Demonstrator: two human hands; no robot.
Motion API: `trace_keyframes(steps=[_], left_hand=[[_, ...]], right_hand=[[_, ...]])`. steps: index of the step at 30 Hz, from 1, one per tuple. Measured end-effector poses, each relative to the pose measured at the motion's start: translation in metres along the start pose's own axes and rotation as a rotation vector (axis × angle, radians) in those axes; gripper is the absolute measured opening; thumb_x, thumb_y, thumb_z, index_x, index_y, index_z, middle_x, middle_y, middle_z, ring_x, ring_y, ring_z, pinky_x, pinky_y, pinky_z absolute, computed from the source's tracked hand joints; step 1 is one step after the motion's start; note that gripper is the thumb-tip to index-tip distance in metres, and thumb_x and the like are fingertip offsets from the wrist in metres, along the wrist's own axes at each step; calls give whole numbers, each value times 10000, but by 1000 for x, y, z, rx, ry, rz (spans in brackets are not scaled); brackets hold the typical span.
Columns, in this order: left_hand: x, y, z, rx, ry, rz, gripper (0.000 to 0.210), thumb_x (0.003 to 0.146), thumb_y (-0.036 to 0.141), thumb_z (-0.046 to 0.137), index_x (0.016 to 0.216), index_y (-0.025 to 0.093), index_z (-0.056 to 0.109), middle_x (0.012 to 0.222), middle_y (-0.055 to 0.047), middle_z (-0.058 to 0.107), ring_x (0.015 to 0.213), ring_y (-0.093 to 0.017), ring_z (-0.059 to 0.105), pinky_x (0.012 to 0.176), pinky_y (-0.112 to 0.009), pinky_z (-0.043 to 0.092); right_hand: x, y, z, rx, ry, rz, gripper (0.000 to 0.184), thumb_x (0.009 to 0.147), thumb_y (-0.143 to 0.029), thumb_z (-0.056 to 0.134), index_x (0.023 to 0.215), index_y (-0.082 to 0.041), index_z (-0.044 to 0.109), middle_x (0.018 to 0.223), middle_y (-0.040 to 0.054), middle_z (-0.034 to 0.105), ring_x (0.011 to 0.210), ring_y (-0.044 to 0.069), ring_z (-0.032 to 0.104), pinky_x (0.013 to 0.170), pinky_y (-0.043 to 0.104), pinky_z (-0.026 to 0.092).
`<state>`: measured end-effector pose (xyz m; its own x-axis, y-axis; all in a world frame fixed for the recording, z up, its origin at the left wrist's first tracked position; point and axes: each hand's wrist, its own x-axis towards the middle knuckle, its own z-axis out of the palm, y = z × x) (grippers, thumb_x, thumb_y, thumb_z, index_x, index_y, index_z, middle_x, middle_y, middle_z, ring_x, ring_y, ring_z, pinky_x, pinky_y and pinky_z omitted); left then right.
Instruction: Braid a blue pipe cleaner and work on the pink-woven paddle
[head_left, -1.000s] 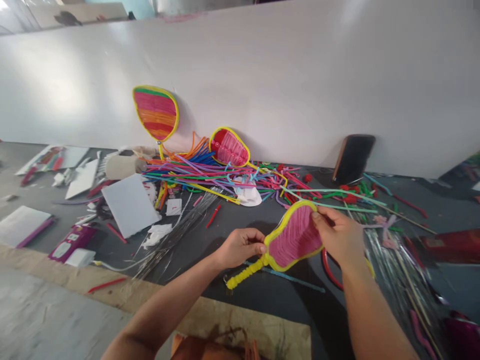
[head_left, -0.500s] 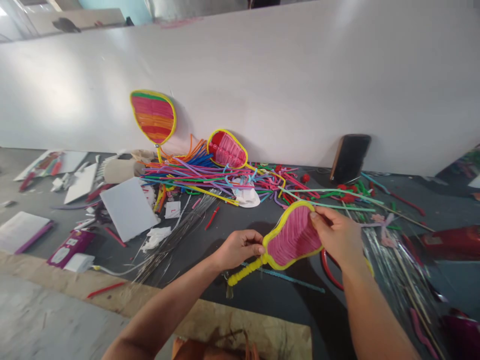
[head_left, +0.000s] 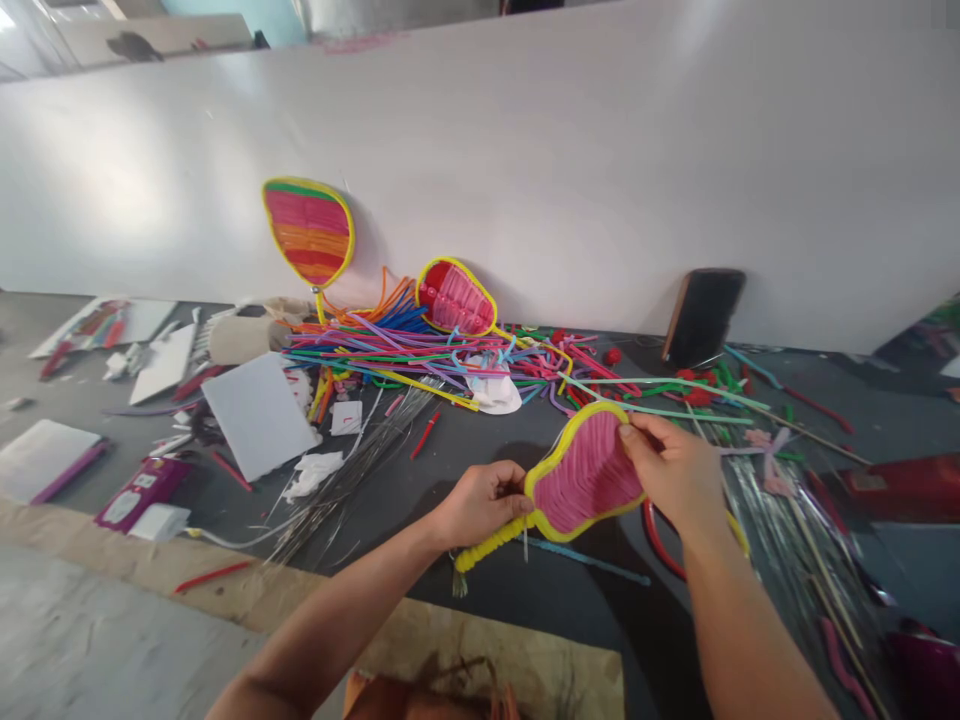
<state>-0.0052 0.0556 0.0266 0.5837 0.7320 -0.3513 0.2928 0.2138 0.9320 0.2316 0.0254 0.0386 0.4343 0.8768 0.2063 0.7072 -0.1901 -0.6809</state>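
A hand fan made of pipe cleaners, pink inside a yellow rim, is held tilted above the dark tabletop. My left hand pinches it where the yellow wrapped handle meets the fan's head. At the upper right rim, my right hand grips it between thumb and fingers. Wire ends stick out at the handle's lower tip. Below the fan lies a blue pipe cleaner. Part of a red loop shows beside my right wrist.
Against the white board lean a striped fan, a pink-and-red fan and a phone. Heaped pipe cleaners lie before them. Thin wires, a white card and a purple power socket are at left.
My left hand has shifted slightly down over the top of the handle. A short, thin strand now shows hanging below the fan's neck. The fan has barely moved.
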Motion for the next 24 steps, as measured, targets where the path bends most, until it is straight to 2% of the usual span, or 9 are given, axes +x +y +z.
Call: trace_keyframes(steps=[3,9,15,20,24], left_hand=[[0,-1,0,37,19,-8,114,686,225,635,716,138,567,609,59,510,570,-65,415,530,-188,325],[-4,-5,-2,-201,-118,-13,296,633,332,757,767,129,588,663,29,575,615,-84,496,598,-210,394],[-12,-6,-3,-264,-153,28,393,599,393,807,788,123,592,698,1,609,641,-101,535,622,-222,418],[-16,0,-5,-209,-216,6,356,606,296,796,840,133,584,743,-4,630,672,-112,564,658,-234,442],[-16,4,-8,-49,-122,-59,250,633,275,734,792,139,595,698,24,603,627,-100,533,604,-212,414]], right_hand=[[0,0,1,12,1,-9,350,765,-442,510,862,-193,737,718,67,736,602,225,649,645,338,506],[0,1,0,67,-30,-15,364,776,-454,520,905,-183,727,799,75,748,681,234,672,670,339,511],[-1,-3,1,120,-51,-18,345,772,-445,528,884,-187,728,779,64,749,692,233,677,667,332,513],[-2,-4,2,115,-46,-2,341,769,-445,534,886,-192,730,775,64,749,683,239,677,674,347,514],[-2,-4,1,70,-45,-31,330,772,-433,525,885,-200,730,781,65,748,680,238,675,670,345,512]])
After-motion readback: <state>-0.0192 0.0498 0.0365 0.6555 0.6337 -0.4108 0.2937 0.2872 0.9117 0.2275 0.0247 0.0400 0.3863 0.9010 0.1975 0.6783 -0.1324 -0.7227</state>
